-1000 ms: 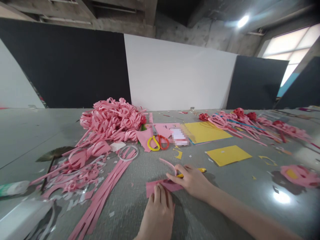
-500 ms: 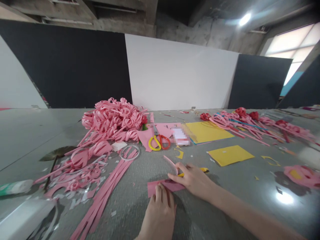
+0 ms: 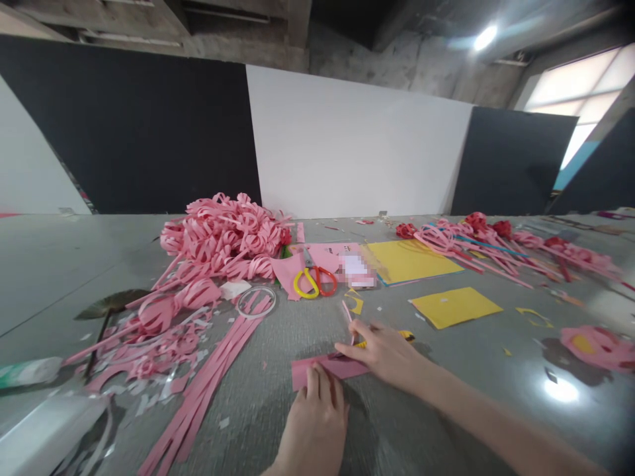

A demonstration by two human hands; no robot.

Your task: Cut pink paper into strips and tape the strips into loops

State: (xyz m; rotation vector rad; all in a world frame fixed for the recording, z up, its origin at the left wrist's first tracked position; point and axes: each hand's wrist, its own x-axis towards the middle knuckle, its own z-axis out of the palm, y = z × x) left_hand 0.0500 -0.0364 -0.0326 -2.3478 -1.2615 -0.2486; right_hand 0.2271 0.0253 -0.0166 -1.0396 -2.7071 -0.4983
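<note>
A folded piece of pink paper (image 3: 303, 374) lies on the grey table near the front. My left hand (image 3: 317, 413) presses on it with the fingers close together. Over its right end, my right hand (image 3: 380, 350) is closed around a yellow cutter (image 3: 407, 336), whose handle sticks out past the knuckles. A narrow pink strip (image 3: 347, 312) stands up from the right fingertips. Where the blade meets the paper is partly hidden by the fingers. Scissors (image 3: 306, 283) with yellow and red handles lie beyond my hands, next to a phone (image 3: 358, 270).
Long pink strips (image 3: 213, 380) and a tape roll (image 3: 256, 303) lie left of my hands. Behind is a heap of pink loops (image 3: 223, 235). Yellow sheets (image 3: 456, 307) lie to the right, with pink and red paper flowers (image 3: 479, 223) farther back. A white box (image 3: 49, 433) sits front left.
The narrow pink strip at my right fingertips has swung from leaning left to nearly upright. Both hands have stayed almost in place; the view has shifted slightly.
</note>
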